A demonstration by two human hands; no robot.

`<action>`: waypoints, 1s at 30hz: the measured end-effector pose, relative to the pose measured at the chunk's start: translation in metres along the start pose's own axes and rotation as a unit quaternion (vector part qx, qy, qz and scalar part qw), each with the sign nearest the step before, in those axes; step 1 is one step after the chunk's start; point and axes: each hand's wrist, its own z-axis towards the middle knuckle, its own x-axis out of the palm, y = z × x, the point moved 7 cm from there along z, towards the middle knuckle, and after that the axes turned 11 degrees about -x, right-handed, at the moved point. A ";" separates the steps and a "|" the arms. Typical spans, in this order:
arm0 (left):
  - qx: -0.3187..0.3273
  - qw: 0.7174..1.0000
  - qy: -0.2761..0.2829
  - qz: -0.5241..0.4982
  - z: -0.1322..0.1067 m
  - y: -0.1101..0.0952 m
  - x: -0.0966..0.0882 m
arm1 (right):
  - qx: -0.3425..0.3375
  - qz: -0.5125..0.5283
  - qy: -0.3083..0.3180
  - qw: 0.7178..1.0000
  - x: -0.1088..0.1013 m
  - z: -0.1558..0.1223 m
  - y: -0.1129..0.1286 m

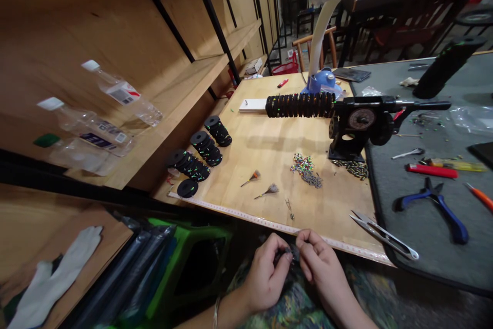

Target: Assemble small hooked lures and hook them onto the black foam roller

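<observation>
Just over my lap, in front of the table edge, my left hand (271, 270) is closed, thumb against fingers. My right hand (318, 257) pinches close beside it. Between the two hands shows a small dark, wispy bit (295, 253), too small and blurred to name. On the table ahead lie a tiny metal piece with thin wire (290, 211) and two small tufted bundles, one grey-tipped (269, 190) and one orange-tipped (252, 177). Beyond these are a heap of coloured beads (301, 162) and a heap of small grey metal parts (311, 180).
Black foam spools (200, 149) stand in stacks at left. A black hand-cranked device (358, 123) carries a row of black discs (300, 105). White-handled snips (385, 234) and blue pliers (435, 203) lie at right. A measuring tape (246, 213) runs along the table edge.
</observation>
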 end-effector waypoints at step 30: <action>-0.113 0.982 0.009 -0.154 0.008 0.008 0.002 | -0.119 -0.137 0.028 0.983 -0.002 -0.005 0.007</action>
